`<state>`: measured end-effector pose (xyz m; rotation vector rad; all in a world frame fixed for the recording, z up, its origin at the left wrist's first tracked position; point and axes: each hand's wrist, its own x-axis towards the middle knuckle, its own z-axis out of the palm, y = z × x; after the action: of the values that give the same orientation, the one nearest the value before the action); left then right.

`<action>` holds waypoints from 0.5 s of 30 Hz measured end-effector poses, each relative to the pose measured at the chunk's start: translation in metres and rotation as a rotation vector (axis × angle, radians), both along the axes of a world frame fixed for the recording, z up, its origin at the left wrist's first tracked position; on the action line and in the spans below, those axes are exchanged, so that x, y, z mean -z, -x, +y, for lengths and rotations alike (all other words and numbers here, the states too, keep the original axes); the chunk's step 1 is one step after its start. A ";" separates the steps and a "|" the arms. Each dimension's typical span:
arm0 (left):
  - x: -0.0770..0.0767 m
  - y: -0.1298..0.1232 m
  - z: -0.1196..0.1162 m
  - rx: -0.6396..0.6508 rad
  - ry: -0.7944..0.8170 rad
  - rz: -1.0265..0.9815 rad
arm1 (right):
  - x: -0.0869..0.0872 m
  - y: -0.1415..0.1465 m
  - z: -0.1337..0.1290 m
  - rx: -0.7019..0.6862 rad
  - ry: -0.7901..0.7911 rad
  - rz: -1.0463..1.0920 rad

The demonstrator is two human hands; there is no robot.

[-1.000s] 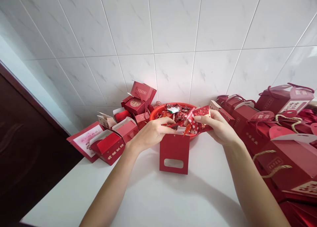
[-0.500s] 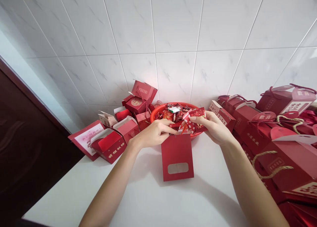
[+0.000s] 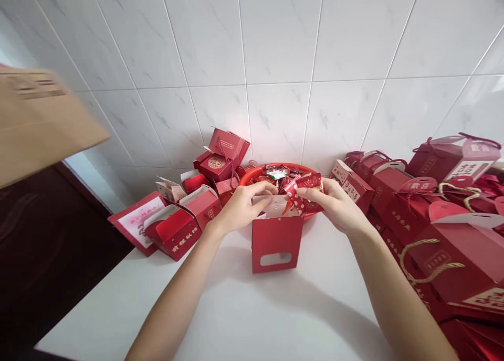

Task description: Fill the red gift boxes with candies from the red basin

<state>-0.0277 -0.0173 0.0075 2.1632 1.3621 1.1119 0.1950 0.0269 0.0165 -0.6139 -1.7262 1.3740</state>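
Red windowed gift box (image 3: 275, 237), open-topped, before basin (image 3: 249, 175); flap (image 3: 277, 209) pinched by left hand (image 3: 244, 206). Right hand (image 3: 339, 206): patterned packets (image 3: 310, 183), grasped at opening. Step: apparently filling; next move calls for clear mouth.

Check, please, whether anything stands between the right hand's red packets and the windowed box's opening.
Nothing visible does: the right hand holds the red packets beside the opening of the windowed box, the left hand opposite.

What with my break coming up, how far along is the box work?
Looks done: closed boxes at right.
In hand: right hand holds red packets at an open box, left hand at its top.
Apparently left: open boxes leftward; wrapped pieces in the basin.
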 end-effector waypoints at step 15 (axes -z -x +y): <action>0.005 0.018 0.011 0.188 0.195 0.071 | 0.009 0.017 -0.002 0.027 -0.198 -0.143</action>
<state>-0.0458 -0.0065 0.0025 2.1536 1.2108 0.8053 0.1778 0.0249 0.0077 -0.6341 -1.9332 1.1459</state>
